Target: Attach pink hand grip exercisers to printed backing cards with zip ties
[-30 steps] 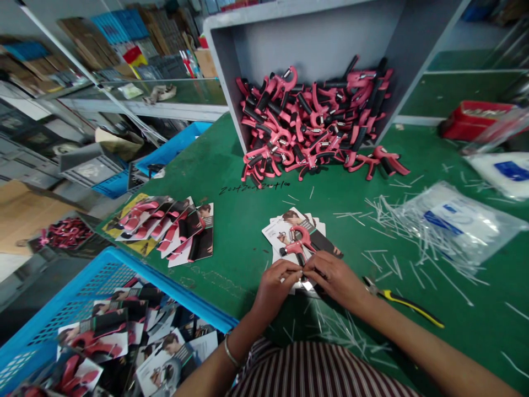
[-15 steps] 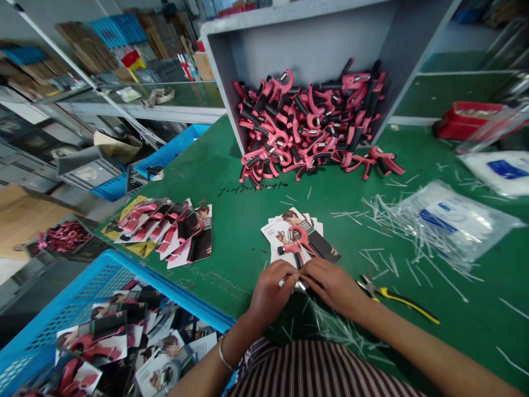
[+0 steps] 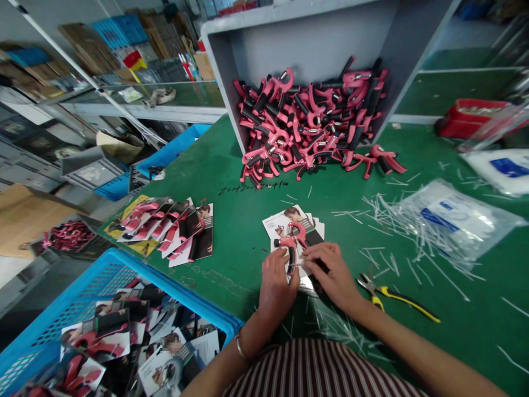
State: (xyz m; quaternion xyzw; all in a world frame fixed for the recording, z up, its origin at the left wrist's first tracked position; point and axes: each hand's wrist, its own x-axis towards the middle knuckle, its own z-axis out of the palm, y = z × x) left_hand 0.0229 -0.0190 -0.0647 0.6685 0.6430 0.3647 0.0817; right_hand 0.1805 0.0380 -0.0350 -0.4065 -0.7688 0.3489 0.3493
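Observation:
A pink and black hand grip strengthener (image 3: 291, 251) lies on a printed backing card (image 3: 273, 225), with more cards under it. My left hand (image 3: 278, 284) is closed around the lower left of the card and the strengthener's near handle, thumb against the black grip. My right hand (image 3: 333, 275) is at the right side of the same card, its thumb and fingertips pinched together beside the handle. A thin pale strip seems to show at those fingertips, too small to make out surely. Yellow and black cutting pliers (image 3: 397, 298) lie to the right of my right hand.
A grey bin (image 3: 225, 82) on its side spills many strengtheners onto the green table (image 3: 231, 237). Carded strengtheners (image 3: 182, 231) lie fanned at left. A blue basket (image 3: 165, 284) holds more. White cable ties (image 3: 384, 215) lie scattered beside a plastic bag (image 3: 450, 220).
My hands, close together at the card's near edge before, have moved apart. The left now grips the card and handle from the left; the right has shifted up and right. More of the handle shows.

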